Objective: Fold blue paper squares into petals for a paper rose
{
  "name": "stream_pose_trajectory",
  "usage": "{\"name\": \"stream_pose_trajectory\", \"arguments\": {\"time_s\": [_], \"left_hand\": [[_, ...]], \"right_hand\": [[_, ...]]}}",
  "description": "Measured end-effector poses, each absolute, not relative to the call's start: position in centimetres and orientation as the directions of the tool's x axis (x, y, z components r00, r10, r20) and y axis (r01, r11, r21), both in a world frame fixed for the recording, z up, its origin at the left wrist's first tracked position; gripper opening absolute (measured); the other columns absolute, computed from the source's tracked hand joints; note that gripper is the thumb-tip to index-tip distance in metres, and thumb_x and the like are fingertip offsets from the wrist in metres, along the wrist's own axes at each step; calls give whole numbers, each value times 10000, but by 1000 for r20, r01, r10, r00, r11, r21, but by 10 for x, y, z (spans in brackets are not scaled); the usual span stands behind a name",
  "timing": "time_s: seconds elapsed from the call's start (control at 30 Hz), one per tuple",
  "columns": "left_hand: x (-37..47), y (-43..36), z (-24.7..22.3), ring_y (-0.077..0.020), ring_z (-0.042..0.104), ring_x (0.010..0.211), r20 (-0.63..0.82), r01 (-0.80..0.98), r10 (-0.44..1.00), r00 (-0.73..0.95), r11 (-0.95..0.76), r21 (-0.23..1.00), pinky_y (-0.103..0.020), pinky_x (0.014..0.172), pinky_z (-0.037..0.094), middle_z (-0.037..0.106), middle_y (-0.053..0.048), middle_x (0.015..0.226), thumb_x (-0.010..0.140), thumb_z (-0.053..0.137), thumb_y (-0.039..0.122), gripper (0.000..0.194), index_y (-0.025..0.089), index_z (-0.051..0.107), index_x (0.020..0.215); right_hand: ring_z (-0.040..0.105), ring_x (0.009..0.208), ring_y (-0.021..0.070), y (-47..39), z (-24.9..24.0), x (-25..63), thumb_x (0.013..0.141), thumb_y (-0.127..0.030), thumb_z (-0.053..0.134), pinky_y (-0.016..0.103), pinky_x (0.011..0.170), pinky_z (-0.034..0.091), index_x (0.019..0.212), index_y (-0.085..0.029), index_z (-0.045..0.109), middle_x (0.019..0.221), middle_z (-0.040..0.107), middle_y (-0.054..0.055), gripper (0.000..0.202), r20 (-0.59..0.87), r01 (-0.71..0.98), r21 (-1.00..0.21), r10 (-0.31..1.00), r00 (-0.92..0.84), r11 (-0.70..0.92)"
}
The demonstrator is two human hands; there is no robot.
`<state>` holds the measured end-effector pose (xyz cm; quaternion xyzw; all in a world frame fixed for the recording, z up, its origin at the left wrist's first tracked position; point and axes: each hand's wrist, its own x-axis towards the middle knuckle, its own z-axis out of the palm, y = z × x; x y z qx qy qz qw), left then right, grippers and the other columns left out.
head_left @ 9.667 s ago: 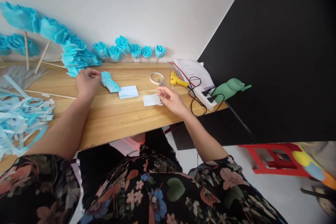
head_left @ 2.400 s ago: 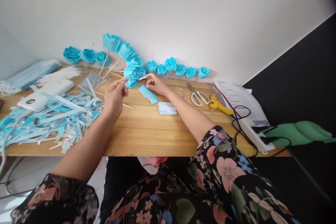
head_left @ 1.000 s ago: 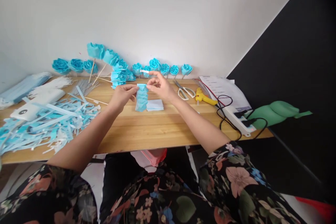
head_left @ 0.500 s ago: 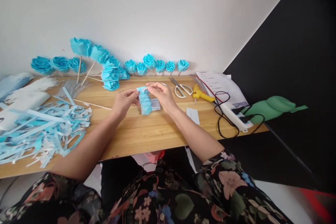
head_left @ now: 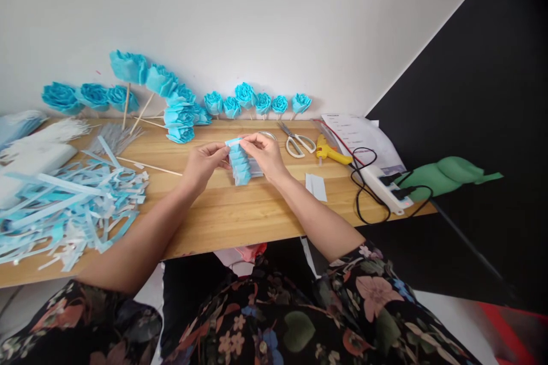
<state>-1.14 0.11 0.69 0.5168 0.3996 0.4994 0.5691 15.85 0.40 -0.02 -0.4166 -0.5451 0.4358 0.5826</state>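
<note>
A light-blue pleated strip (head_left: pixel 240 170) hangs between my hands above the table, its folds stacked down its length and a pale band along the top edge. My left hand (head_left: pixel 206 161) pinches the top left corner between thumb and fingers. At the top right corner, my right hand (head_left: pixel 264 154) grips the same edge with thumb and forefinger. Behind the strip and partly hidden by my right hand lies a pale translucent piece (head_left: pixel 256 167). Whether the strip is paper or cloth, I cannot make out.
Blue artificial roses (head_left: pixel 178 114) on sticks line the wall. Blue and white strip scraps (head_left: pixel 81 205) heap at left. White-handled scissors (head_left: pixel 299 145), a yellow glue gun (head_left: pixel 329 151), a white paper piece (head_left: pixel 315 187) and a power strip (head_left: pixel 387 191) with black cables lie at right.
Both hands keep their pinch on the pleated strip, which now shows its pale top band more plainly. The whole view has shifted slightly.
</note>
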Motion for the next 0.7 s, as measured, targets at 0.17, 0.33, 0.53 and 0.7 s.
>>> {"name": "stream_pose_trajectory", "arguments": {"time_s": [0.17, 0.33, 0.53, 0.7], "left_hand": [[-12, 2, 6, -137, 624, 583, 65, -158, 978, 199, -33, 987, -275, 593, 566, 688, -25, 648, 663, 832, 436, 340, 128, 749, 779], [-14, 2, 2, -147, 644, 621, 64, -174, 966, 249, -21, 985, -286, 620, 584, 699, -30, 689, 715, 812, 433, 334, 130, 743, 838], [-14, 1, 5, -143, 635, 593, 70, -137, 974, 214, -41, 990, -286, 595, 589, 673, -13, 653, 739, 800, 471, 362, 135, 688, 818], [-14, 1, 5, -140, 626, 585, 72, -120, 978, 197, -49, 992, -283, 598, 580, 655, -8, 642, 747, 770, 492, 364, 149, 653, 781]], "right_hand": [[653, 776, 156, 6, -3, 158, 755, -432, 741, 285, 722, 534, 784, -192, 694, 801, 711, 8, 246, 278, -13, -960, 959, 48, 279], [635, 733, 139, 6, -4, 158, 758, -413, 730, 273, 708, 524, 768, -194, 682, 748, 691, -11, 225, 290, 4, -957, 955, 60, 290], [644, 730, 138, 4, -4, 156, 775, -422, 721, 270, 702, 526, 766, -196, 679, 750, 699, -12, 230, 319, 32, -947, 947, 26, 318], [666, 767, 147, 2, -4, 156, 789, -424, 709, 277, 727, 533, 781, -204, 684, 781, 716, -6, 222, 308, 56, -950, 951, 10, 307]]}}
